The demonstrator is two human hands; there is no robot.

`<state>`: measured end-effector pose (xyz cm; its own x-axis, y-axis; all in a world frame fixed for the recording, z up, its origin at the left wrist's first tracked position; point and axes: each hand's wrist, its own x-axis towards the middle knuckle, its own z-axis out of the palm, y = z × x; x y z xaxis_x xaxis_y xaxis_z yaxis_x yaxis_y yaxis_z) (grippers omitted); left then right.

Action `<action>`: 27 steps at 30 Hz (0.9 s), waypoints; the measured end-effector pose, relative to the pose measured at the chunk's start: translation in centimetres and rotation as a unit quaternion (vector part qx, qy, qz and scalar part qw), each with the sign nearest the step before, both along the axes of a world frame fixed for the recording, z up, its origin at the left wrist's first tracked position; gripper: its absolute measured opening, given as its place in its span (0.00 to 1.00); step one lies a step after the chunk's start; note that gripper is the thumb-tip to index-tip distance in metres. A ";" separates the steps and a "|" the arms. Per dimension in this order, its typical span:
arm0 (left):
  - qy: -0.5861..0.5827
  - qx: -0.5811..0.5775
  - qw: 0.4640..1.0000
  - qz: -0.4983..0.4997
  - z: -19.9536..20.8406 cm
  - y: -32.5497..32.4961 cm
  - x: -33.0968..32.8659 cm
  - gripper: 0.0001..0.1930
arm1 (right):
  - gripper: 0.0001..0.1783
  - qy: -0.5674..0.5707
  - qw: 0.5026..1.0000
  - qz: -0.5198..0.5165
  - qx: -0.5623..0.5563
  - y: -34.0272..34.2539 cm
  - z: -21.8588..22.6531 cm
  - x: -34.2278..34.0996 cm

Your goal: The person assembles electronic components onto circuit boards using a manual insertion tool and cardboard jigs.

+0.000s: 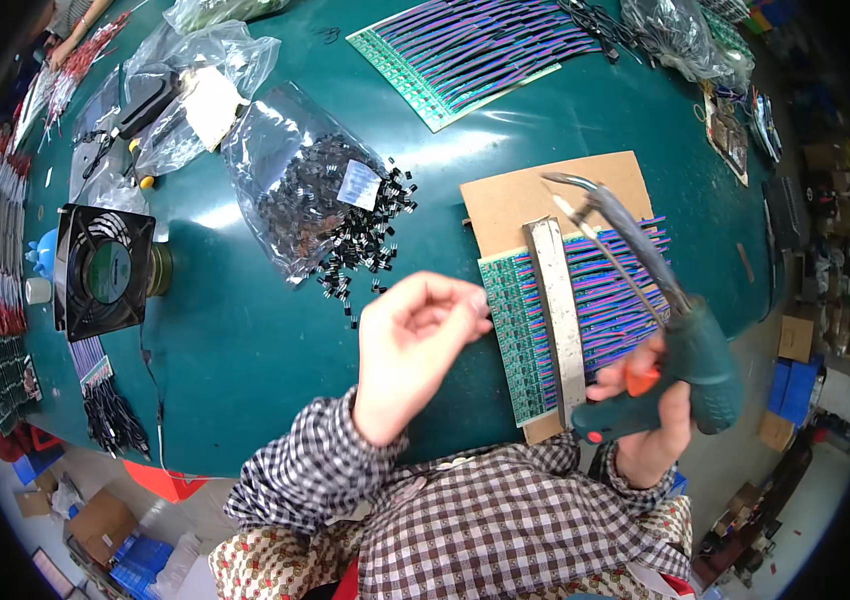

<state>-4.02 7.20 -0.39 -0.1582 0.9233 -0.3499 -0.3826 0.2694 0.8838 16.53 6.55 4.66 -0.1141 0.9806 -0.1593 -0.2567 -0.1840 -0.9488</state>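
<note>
Your hands are well apart over the green tabletop [275, 375], both in checked black-and-white sleeves. Your right hand [650, 452], on the right and near side, is wrapped around the grip of a dark green, pistol-shaped soldering gun [702, 365], with fingers beside its orange trigger [642, 380]. The gun's long metal rods reach toward the far left, and their ends show over a flat brown cardboard sheet [565, 195]. Your left hand [407, 345] is raised left of the work, its thumb and forefinger brought together and the other fingers curled; you cannot tell from this angle whether anything small is pinched there. Its fingertips are just beside the left edge of a green panel of small circuit boards [507, 335], which lies on the cardboard in front of you, right of centre. Blue, pink and black wires [610, 285] run rightward from that panel, and a worn, pale metal bar [557, 315] lies across it from far to near. Left of your left hand and farther away, small black three-legged components [360, 250] spill beside a clear plastic bag [270, 165]. A square black fan [105, 270] stands at the left, and a second wired green panel [395, 68] lies on the far side.
</note>
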 end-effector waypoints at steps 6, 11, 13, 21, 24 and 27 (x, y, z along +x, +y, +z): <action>0.011 -0.034 0.999 -0.013 -2.6 1.7 -0.3 0.06 | 0.31 -0.107 0.993 -0.019 0.046 -1.2 -0.3 1.2; -0.028 -0.048 0.998 -0.002 -2.6 1.9 0.1 0.06 | 0.28 -0.152 0.988 -0.007 -0.017 -2.7 -0.3 1.4; -0.053 -0.056 0.997 0.000 -2.7 1.9 0.0 0.05 | 0.25 -0.169 0.984 0.031 -0.048 -3.1 -0.4 1.8; -0.056 -0.071 0.996 -0.005 -2.9 2.2 -0.1 0.06 | 0.23 -0.192 0.978 0.031 -0.072 -4.5 -1.3 1.1; -0.061 -0.077 0.995 -0.011 -2.7 2.3 -0.3 0.06 | 0.22 -0.198 0.976 0.040 -0.075 -4.2 -1.2 0.7; -0.067 -0.079 0.995 -0.011 -2.8 2.3 -0.4 0.06 | 0.20 -0.199 0.977 0.028 -0.068 -3.9 -1.0 0.0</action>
<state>-4.43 9.52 -3.16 -0.0799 0.8576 -0.5081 -0.4864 0.4114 0.7708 16.49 2.67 3.66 -0.0691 0.9413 -0.3303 0.1426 -0.3183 -0.9372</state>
